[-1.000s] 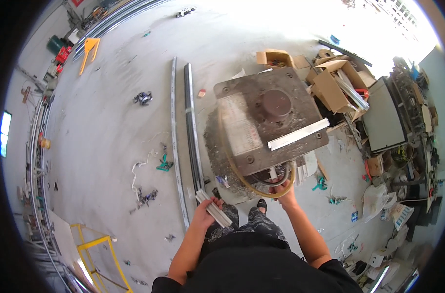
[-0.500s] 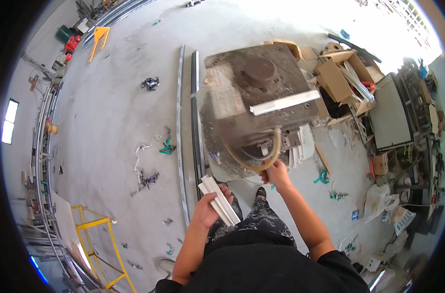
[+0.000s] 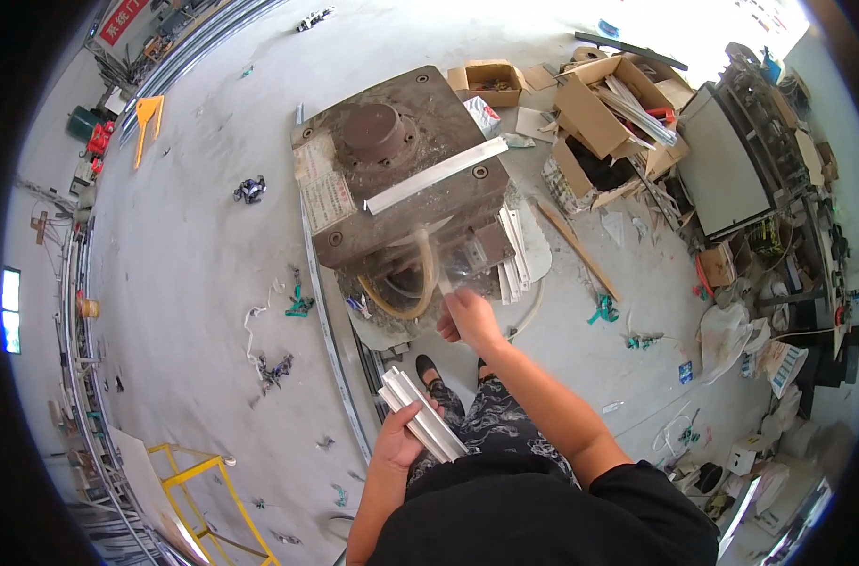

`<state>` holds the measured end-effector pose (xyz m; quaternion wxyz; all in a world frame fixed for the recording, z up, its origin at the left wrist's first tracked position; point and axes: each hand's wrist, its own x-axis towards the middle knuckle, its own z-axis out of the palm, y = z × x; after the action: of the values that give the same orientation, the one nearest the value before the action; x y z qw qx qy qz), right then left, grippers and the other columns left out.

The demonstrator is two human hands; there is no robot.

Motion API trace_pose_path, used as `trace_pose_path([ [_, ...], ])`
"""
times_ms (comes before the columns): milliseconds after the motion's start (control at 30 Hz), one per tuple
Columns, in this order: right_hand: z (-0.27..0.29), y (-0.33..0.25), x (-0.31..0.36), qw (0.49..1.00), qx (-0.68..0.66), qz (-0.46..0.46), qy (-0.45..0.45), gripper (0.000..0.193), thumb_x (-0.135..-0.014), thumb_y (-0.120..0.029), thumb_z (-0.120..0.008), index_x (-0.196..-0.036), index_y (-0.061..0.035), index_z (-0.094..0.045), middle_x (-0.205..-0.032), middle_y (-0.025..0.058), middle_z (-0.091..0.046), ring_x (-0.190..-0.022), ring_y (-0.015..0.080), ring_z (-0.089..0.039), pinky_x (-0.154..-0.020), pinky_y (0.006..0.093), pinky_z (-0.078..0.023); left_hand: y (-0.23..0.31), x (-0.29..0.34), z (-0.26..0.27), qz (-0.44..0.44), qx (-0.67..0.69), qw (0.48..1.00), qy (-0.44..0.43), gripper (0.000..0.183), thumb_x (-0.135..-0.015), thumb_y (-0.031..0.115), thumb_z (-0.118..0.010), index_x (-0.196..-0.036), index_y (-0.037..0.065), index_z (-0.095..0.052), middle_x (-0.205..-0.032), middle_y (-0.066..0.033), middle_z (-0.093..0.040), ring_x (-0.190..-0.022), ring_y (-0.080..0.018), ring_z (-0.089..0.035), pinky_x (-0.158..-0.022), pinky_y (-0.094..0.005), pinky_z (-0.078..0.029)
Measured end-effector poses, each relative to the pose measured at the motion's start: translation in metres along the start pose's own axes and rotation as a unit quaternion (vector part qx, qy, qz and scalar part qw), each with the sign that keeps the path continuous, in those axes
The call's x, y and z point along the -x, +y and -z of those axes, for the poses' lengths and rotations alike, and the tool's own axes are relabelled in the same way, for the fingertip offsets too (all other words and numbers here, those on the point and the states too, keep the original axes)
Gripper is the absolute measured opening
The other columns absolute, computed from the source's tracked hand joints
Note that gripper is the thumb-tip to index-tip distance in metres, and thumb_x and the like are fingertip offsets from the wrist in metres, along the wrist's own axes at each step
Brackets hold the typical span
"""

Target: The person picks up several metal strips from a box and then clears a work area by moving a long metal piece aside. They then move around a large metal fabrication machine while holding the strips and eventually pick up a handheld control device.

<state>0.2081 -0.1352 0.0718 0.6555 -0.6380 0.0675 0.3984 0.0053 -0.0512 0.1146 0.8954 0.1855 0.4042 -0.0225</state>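
My left hand (image 3: 401, 436) is closed around a few short white profiles (image 3: 425, 415), held slanting in front of my trousers. The fingers of my right hand (image 3: 470, 319) are curled at the front of a brown metal machine (image 3: 415, 123). A thin pale strip (image 3: 446, 283) runs from those fingers toward the machine; blur hides what it is. Beside that hand a yellowish hose (image 3: 424, 283) loops down from the machine's front. One white profile (image 3: 436, 175) lies across the machine's top plate, and several more white profiles (image 3: 514, 255) lean at its right side.
Long metal profiles (image 3: 326, 321) lie on the floor left of the machine. Cardboard boxes (image 3: 594, 113) stand at the back right, near a wooden strip (image 3: 580, 248). A yellow frame (image 3: 198, 470) stands at the lower left. Green scraps (image 3: 299, 304) litter the floor.
The view has shifted, so the machine sits further left in the picture. My right hand has moved up against the machine's front. My left hand keeps its hold on the white profiles.
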Motion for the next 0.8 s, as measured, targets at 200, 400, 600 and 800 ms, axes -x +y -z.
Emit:
trace_pose_path([
  [200,-0.003,0.002,0.003,0.998,-0.05,-0.02,0.015,0.025,-0.092,-0.023,-0.043,-0.078,-0.0031,-0.049,-0.065,0.0098,-0.06,-0.047,0.0154,-0.056,-0.042,0.0283,-0.046,0.017,-0.009,-0.005,-0.001,-0.002,1.0,0.002,0.022,-0.078,0.008,-0.061,-0.097,0.0,-0.054,-0.087,-0.0121,-0.059,-0.085,-0.0235,-0.058,-0.084,-0.0384,-0.048],
  [400,0.022,0.048,0.053,0.997,0.061,-0.027,0.045,0.024,-0.088,-0.023,-0.051,-0.079,-0.002,-0.057,-0.07,0.0077,-0.061,-0.056,0.0152,-0.057,-0.055,0.0279,-0.048,0.043,-0.022,0.0,0.023,-0.002,1.0,-0.003,0.024,-0.077,0.009,-0.063,-0.098,0.0,-0.054,-0.087,-0.0115,-0.059,-0.085,-0.0229,-0.058,-0.081,-0.0367,-0.048],
  [600,0.11,-0.001,0.026,0.841,0.356,0.228,0.337,0.022,-0.08,-0.02,-0.06,-0.094,-0.0036,-0.061,-0.078,0.0138,-0.057,-0.075,0.0307,-0.054,-0.067,0.0382,-0.042,0.064,-0.036,0.004,0.01,-0.032,0.999,-0.037,0.024,-0.077,0.007,-0.062,-0.097,-0.002,-0.054,-0.089,-0.014,-0.058,-0.084,-0.0255,-0.058,-0.077,-0.0377,-0.049],
  [800,0.123,-0.02,-0.016,0.8,0.39,0.304,0.34,0.026,-0.076,-0.019,-0.063,-0.097,-0.0036,-0.061,-0.084,0.0144,-0.059,-0.08,0.0277,-0.056,-0.073,0.0371,-0.044,0.066,-0.045,-0.015,0.006,-0.025,0.999,-0.036,0.032,-0.077,0.002,-0.06,-0.106,-0.004,-0.048,-0.097,-0.0159,-0.057,-0.093,-0.0287,-0.057,-0.087,-0.0431,-0.046],
])
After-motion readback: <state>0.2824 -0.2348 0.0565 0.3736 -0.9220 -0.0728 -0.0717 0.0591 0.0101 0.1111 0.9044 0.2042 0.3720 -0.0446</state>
